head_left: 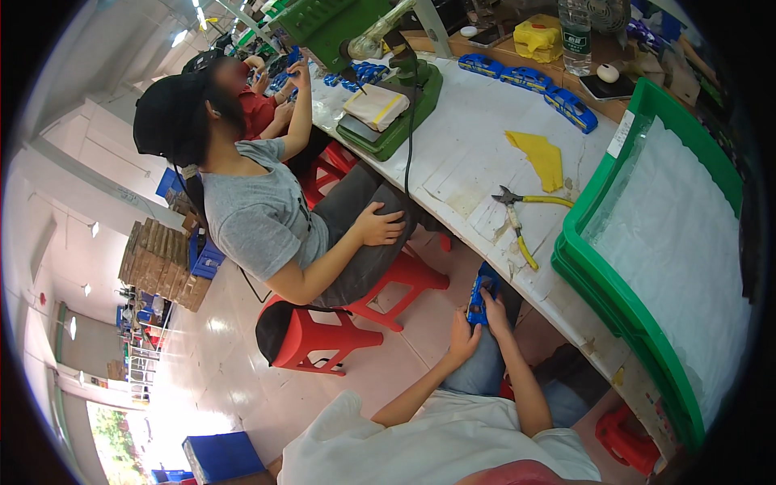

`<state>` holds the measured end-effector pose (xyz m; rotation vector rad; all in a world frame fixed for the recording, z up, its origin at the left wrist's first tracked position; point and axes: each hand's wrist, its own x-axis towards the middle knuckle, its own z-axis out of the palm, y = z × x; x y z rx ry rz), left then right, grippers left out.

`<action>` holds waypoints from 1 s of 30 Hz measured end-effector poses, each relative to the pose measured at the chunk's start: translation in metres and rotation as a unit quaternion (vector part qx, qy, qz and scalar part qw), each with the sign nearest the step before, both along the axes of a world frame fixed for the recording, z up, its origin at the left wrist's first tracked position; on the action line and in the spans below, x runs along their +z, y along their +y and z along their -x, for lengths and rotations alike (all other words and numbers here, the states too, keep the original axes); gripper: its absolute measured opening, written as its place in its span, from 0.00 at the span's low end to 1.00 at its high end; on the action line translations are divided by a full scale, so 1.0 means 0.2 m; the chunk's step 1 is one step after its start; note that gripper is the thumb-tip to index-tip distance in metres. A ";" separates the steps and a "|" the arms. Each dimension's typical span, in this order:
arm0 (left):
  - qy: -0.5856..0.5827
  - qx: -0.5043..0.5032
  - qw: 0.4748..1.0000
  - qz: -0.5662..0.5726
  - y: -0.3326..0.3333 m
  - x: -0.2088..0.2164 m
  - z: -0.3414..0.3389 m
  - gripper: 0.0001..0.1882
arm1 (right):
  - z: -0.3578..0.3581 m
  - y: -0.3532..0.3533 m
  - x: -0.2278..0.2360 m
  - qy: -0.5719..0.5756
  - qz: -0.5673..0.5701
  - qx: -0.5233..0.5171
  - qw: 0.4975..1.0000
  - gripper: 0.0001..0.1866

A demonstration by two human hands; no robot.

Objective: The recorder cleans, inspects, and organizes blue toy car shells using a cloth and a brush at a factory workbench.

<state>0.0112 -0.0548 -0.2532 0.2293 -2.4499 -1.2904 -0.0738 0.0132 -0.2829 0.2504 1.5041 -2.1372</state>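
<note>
A blue toy car (477, 303) is held above my lap, below the edge of the worktable. My left hand (462, 338) grips its near end from the left. Fingers of my right hand (495, 310) close round its right side. Part of the car is covered by my fingers. On the white table (465, 174) lie open diagonal cutters (517, 212) with yellow handles, beside a yellow cloth (537, 160). Farther back, blue toy cars (571, 109) stand in a row.
A large green tray (575, 222) with a white lining stands on the right. Beyond the cloth is a green bench press (392, 137). A co-worker in a grey shirt (255, 206) sits to the left, near a red stool (311, 339). A water bottle (575, 40) stands at the back.
</note>
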 end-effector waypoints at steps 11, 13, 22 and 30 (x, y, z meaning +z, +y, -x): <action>-0.005 0.005 1.000 0.002 -0.01 -0.03 0.00 0.25 | 0.00 -0.02 -0.06 -0.012 0.054 -0.008 0.998 0.14; -0.006 0.004 1.000 0.003 -0.01 -0.03 0.00 0.26 | 0.00 -0.02 -0.05 -0.017 0.057 -0.005 0.998 0.14; -0.007 0.006 1.000 0.002 -0.01 -0.02 0.00 0.26 | 0.00 -0.01 0.02 -0.008 0.004 0.012 1.000 0.15; -0.028 0.006 1.000 0.000 -0.01 -0.01 0.00 0.26 | 0.00 -0.01 0.00 0.003 0.017 -0.010 1.000 0.16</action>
